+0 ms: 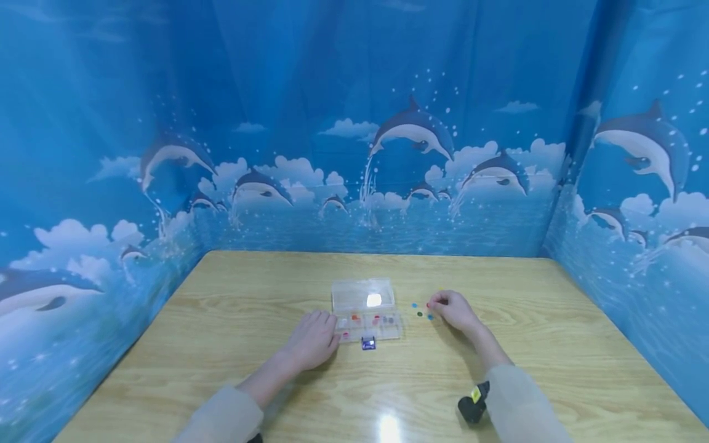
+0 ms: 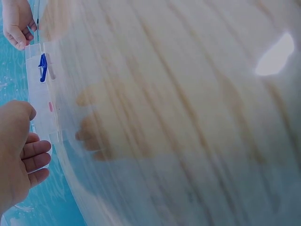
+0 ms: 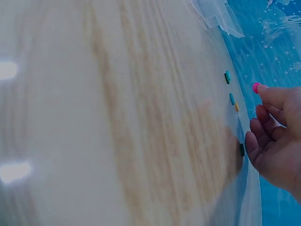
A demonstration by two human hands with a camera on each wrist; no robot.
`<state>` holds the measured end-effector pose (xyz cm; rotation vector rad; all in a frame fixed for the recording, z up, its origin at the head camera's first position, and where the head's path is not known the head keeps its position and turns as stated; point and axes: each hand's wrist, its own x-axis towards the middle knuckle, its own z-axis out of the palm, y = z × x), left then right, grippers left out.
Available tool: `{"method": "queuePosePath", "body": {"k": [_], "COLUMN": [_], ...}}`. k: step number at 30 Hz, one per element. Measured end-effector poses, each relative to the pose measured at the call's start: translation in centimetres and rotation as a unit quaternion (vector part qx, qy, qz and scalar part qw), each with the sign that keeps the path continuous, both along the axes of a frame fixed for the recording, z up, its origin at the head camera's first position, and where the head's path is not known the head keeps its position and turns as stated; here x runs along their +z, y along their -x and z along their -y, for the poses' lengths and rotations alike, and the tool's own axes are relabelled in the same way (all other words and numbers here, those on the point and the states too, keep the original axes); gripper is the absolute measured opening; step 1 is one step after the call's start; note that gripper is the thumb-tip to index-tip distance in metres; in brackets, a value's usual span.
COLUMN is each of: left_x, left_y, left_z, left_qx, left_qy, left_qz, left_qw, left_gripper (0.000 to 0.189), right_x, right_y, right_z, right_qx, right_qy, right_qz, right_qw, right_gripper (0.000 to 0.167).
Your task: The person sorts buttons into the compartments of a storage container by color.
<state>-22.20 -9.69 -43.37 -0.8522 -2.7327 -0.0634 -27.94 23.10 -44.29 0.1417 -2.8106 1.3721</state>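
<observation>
A clear plastic compartment box [image 1: 368, 331] lies on the table with its lid [image 1: 354, 294] folded back. Small red, orange and purple buttons show in its compartments, and a blue latch [image 1: 368, 343] is at its front. At the box's left end is my left hand [image 1: 311, 339], fingers loosely bent, thumb by the near corner; contact is hard to make out. To the right of the box, my right hand [image 1: 455, 311] pinches a pink button [image 3: 256, 87] between thumb and forefinger, just above the table. Below it lie several loose buttons, including a green one [image 1: 420, 314] and a blue one [image 1: 414, 305].
The wood-grain table [image 1: 266, 277] carries the box and buttons near its middle. Blue dolphin-print curtains [image 1: 310, 154] stand along its back and sides. A black wrist device [image 1: 472, 409] with a yellow mark is at the right sleeve.
</observation>
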Motion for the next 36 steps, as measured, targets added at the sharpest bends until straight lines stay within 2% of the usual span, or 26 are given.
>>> {"method": "queuePosePath", "body": {"k": [17, 29, 36], "left_x": [0.1, 0.3, 0.2], "left_y": [-0.1, 0.0, 0.0], "left_z": [0.1, 0.0, 0.0], "left_qx": [0.002, 0.006, 0.007], "left_qy": [0.003, 0.001, 0.005], "left_qz": [0.005, 0.015, 0.008], "left_qw": [1.0, 0.9999, 0.9999], "left_gripper": [0.024, 0.024, 0.024], "right_x": [0.7, 1.8, 2.0], "right_y": [0.5, 0.1, -0.1], "right_z": [0.9, 2.3, 3.5], "right_qx": [-0.007, -0.005, 0.003], "right_qy": [0.036, 0.091, 0.115], "right_qz": [0.004, 0.016, 0.022], "right_qw": [0.9993, 0.9957, 0.9931], "right_gripper": [0.016, 0.019, 0.017]}}
